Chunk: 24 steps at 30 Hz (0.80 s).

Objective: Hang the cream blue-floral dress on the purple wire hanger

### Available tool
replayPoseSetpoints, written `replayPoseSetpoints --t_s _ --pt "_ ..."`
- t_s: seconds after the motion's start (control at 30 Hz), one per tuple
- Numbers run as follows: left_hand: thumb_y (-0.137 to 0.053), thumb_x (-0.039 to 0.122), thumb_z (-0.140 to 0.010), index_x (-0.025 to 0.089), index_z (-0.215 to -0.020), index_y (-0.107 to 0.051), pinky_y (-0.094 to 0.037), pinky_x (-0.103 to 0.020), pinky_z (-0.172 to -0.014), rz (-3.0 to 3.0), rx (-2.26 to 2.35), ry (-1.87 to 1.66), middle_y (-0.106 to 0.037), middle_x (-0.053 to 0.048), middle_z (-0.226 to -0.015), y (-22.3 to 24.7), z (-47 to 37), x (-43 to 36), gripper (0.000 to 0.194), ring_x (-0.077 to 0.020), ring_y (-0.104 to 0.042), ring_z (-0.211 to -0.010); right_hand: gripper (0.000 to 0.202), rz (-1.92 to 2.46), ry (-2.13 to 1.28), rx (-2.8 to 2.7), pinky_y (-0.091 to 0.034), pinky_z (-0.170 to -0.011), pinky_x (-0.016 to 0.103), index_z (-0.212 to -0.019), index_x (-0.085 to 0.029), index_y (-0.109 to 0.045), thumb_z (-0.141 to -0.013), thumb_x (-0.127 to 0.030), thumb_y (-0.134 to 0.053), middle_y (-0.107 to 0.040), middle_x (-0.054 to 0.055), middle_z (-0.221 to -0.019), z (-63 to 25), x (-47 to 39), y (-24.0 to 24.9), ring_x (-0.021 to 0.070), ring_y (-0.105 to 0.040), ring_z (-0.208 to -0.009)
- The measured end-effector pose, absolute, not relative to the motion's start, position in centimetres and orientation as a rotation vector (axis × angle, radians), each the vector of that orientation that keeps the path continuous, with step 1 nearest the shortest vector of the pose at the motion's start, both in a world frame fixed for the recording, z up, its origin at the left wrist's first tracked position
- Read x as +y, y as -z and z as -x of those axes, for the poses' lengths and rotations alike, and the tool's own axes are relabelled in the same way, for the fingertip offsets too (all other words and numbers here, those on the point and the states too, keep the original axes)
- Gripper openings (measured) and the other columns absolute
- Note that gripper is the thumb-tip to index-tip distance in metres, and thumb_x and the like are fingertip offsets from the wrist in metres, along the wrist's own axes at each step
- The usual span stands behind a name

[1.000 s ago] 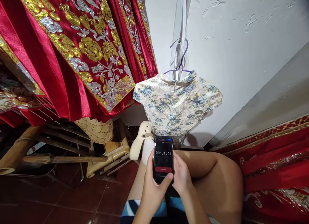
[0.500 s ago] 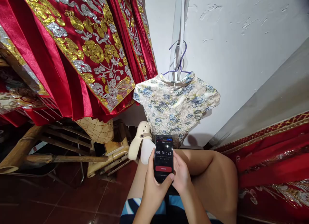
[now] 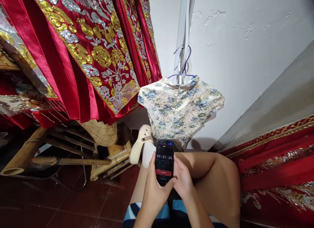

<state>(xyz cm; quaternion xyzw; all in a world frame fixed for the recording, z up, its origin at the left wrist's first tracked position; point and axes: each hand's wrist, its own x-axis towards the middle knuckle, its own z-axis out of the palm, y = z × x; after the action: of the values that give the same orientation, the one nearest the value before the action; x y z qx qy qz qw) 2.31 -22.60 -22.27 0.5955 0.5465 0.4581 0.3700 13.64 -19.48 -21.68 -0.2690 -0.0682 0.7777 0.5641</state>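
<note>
A black smartphone (image 3: 165, 164) is held upright above my lap, its screen showing a timer at 00:31:26 and a red button. My left hand (image 3: 155, 192) wraps round its left side and lower end, the thumb lying across the bottom toward the right edge. Against the phone's right edge rests my right hand (image 3: 183, 180), with its fingers curled partly out of sight behind it. Just beyond the phone is a cream clog (image 3: 137, 149) with a strap and holes, beside my crossed bare legs (image 3: 213, 175).
A floral short-sleeved garment (image 3: 179, 110) hangs on a purple hanger (image 3: 186, 62) against the white wall (image 3: 235, 64). Red embroidered garments (image 3: 105, 61) hang at left, above a bamboo chair (image 3: 73, 161). More red sequined fabric (image 3: 282, 169) is at right. Dark red tiles (image 3: 80, 201) cover the floor.
The view has shifted slightly, so the hanging clothes sit a little lower and further right. The phone and both hands appear slightly further left; the grip looks the same.
</note>
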Motion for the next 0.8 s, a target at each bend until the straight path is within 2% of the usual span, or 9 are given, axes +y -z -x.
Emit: replayPoseSetpoints --t_s 0.2,0.4,0.53,0.67,0.8 --pt "-0.077 0.026 -0.077 0.022 -0.158 -0.024 -0.032 -0.05 -0.121 -1.538 1.424 -1.209 -0.037 -0.016 -0.16 22.1 -2.1 -22.7 0.096 -0.0329 -0.034 -0.149 0.033 0.639 -1.837 -0.136 -0.05 -0.1 0.037 -0.108 -0.016 -0.076 -0.084 -0.038 -0.072 -0.078 0.005 -0.108 -13.6 -19.3 22.0 0.0254 -0.07 -0.107" --pt "-0.078 0.028 -0.076 0.022 -0.155 -0.029 -0.035 -0.049 -0.119 -1.536 1.44 -1.23 -0.042 -0.016 -0.157 21.6 -2.3 -22.6 0.093 -0.0337 -0.039 -0.146 0.031 0.646 -1.84 -0.137 -0.049 -0.102 0.043 -0.103 -0.018 -0.077 -0.078 -0.037 -0.076 -0.079 0.005 -0.102 -13.5 -19.2 21.6 0.0289 -0.068 -0.113" --pt "-0.071 0.036 -0.085 0.023 -0.147 -0.038 -0.044 -0.045 -0.112 -1.44 1.394 -1.275 -0.054 -0.014 -0.145 21.2 -2.1 -22.5 0.071 -0.0306 -0.053 -0.135 0.033 0.717 -1.789 -0.14 -0.048 -0.103 0.043 -0.099 -0.018 -0.078 -0.072 -0.037 -0.079 -0.079 0.005 -0.101 -13.6 -19.1 21.7 0.0295 -0.067 -0.114" --pt "-0.063 0.042 -0.091 0.021 -0.136 -0.044 -0.052 -0.041 -0.098 -1.259 1.344 -1.311 -0.065 -0.013 -0.125 21.2 -1.8 -22.3 0.053 -0.0274 -0.065 -0.114 0.033 0.689 -1.85 -0.208 -0.047 -0.104 0.044 -0.102 -0.018 -0.077 -0.077 -0.04 -0.077 -0.079 0.006 -0.104 -13.6 -19.2 22.0 0.0303 -0.066 -0.116" --pt "-0.067 0.042 -0.088 0.021 -0.139 -0.042 -0.049 -0.044 -0.103 -1.317 1.392 -1.296 -0.06 -0.015 -0.133 21.6 -1.5 -22.3 0.061 -0.0298 -0.06 -0.123 0.034 0.699 -1.833 -0.219 -0.046 -0.105 0.042 -0.103 -0.018 -0.077 -0.077 -0.04 -0.078 -0.078 0.006 -0.106 -13.2 -19.2 21.9 0.0288 -0.065 -0.117"
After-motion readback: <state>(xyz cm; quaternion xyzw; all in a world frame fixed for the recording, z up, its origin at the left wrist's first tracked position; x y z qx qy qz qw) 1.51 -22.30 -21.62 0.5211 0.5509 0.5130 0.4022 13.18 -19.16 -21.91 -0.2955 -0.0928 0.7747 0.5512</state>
